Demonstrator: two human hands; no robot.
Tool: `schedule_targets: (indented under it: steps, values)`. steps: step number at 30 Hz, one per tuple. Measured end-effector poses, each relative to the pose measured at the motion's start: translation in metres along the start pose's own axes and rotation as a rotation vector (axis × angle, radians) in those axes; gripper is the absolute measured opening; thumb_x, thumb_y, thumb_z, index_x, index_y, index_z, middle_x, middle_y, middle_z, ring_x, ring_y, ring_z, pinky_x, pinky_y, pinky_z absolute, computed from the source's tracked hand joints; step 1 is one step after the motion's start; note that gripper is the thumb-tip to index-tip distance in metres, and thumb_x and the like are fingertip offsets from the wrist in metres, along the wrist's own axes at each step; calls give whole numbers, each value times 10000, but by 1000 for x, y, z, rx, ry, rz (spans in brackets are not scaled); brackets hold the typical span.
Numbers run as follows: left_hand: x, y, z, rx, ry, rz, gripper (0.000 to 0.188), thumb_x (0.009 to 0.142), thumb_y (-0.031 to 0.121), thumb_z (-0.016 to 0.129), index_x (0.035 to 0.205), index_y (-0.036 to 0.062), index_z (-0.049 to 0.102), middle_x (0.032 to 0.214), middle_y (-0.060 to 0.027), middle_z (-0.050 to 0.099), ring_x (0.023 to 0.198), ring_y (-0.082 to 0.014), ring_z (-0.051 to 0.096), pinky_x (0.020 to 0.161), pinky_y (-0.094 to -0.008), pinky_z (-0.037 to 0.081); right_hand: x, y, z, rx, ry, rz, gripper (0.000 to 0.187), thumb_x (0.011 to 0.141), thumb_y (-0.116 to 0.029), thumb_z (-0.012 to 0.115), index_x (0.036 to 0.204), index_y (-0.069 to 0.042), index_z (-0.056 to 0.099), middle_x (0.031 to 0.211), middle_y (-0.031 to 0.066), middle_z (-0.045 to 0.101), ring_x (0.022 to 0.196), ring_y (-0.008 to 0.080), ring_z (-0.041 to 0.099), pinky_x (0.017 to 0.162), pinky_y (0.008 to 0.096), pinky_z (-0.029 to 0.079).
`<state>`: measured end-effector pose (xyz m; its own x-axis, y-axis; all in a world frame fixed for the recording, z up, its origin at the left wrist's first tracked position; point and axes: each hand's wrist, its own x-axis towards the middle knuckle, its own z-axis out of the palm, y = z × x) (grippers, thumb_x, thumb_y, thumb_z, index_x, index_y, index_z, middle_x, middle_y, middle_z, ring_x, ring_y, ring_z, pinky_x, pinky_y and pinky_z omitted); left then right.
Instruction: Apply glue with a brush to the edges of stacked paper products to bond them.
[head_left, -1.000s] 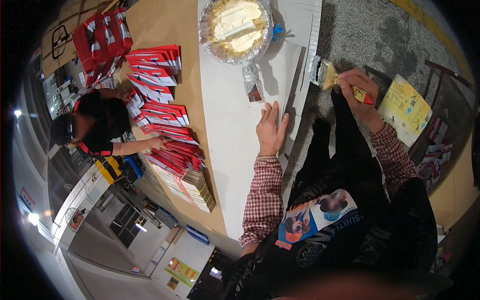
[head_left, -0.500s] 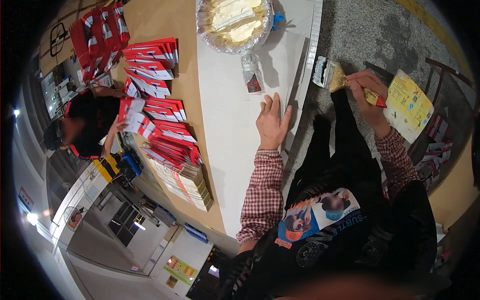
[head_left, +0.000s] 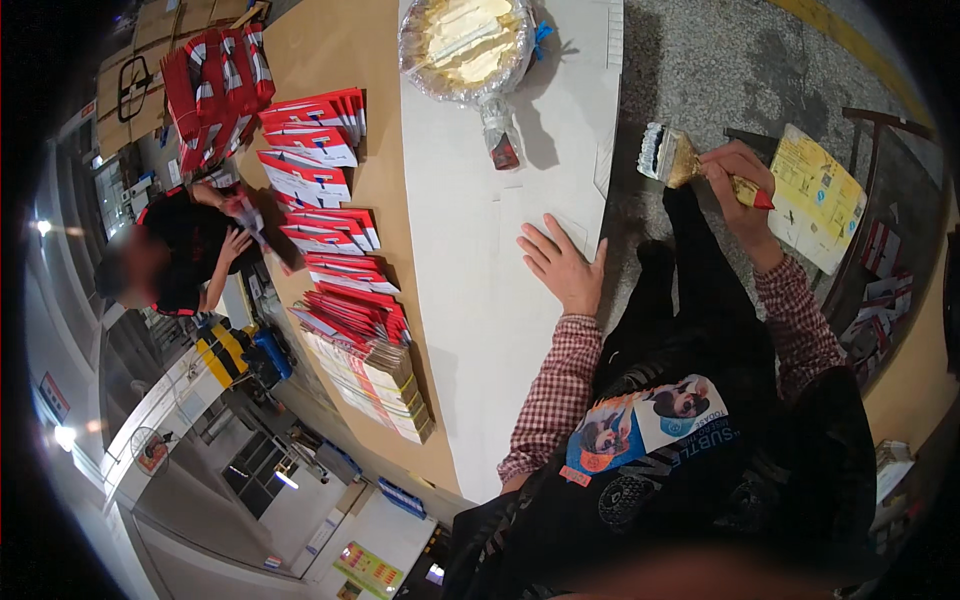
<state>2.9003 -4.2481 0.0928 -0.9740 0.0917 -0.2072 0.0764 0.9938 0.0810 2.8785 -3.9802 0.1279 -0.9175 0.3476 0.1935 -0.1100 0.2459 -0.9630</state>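
R hand point(head_left: 740, 182) has a wide, flat brush point(head_left: 682, 160), fingers clamped on its handle; brush is out past the R edge of the surface point(head_left: 360, 55), over the speckled grey floor point(head_left: 740, 60), apart from both. Bristles point L, toward the surface, w/ whitish stuff on them; handle's yellowish w/ a red end. L hand point(head_left: 570, 272) is palm down on the white sheet point(head_left: 460, 300), nr its R edge, fingers spread apart, nothing in the grip. Sheet covers the R side of the tan surface. At its top, well fwd of L hand: a round bowl point(head_left: 408, 62) wrapped in clear plastic, w/ cream-col. paste point(head_left: 480, 72) inside, a pale strip point(head_left: 465, 46) across it & a blue tie point(head_left: 542, 40) on the R side. A wrapped stub point(head_left: 498, 130) sticks out of the bowl twd the person. L of the sheet, red & white packets point(head_left: 305, 180) lie fanned in a col., next to a banded stack point(head_left: 385, 390) at the near end. Co-worker point(head_left: 180, 245) on the far L side handles a blurred packet point(head_left: 255, 217). Yellow printed sheet point(head_left: 815, 205) is just R of R hand.
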Motion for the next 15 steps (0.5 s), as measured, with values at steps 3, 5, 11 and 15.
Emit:
schedule_targets:
  steps: [3, 5, 11, 15]
  values:
    - [4, -12, -10, -86, -14, 100, 890, 790, 471, 651, 1423, -12, 252, 1436, -357, 189, 1303, -554, 203, 1055, -557, 242, -5, 0, 4, -13, -26, -21, 49, 838, -5, 601, 816, 35, 620, 860, 95, 625, 733, 152, 576, 654, 279, 459]
    - [9, -26, -18, -133, -56, 125, 850, 800, 456, 642, 1412, -10, 282, 1413, -360, 238, 1274, -561, 251, 1046, -536, 272, -7, 1, 15, 34, 2, -50, 48, 844, -6, 602, 824, 34, 620, 878, 87, 629, 741, 146, 569, 653, 280, 455]
    - [24, -48, -47, -295, -179, 167, 611, 842, 380, 610, 1310, 14, 472, 1314, -288, 454, 1189, -496, 440, 979, -433, 408, -5, 9, 23, 101, -2, -88, 55, 854, -22, 615, 834, 30, 620, 866, 86, 636, 753, 146, 574, 659, 278, 455]
    - [29, -54, -53, -382, -240, 169, 577, 844, 361, 608, 1289, 10, 497, 1294, -291, 471, 1167, -466, 476, 989, -411, 407, 9, 19, 30, 77, 22, -192, 66, 857, -24, 615, 821, 31, 620, 850, 85, 638, 760, 149, 582, 661, 278, 457]
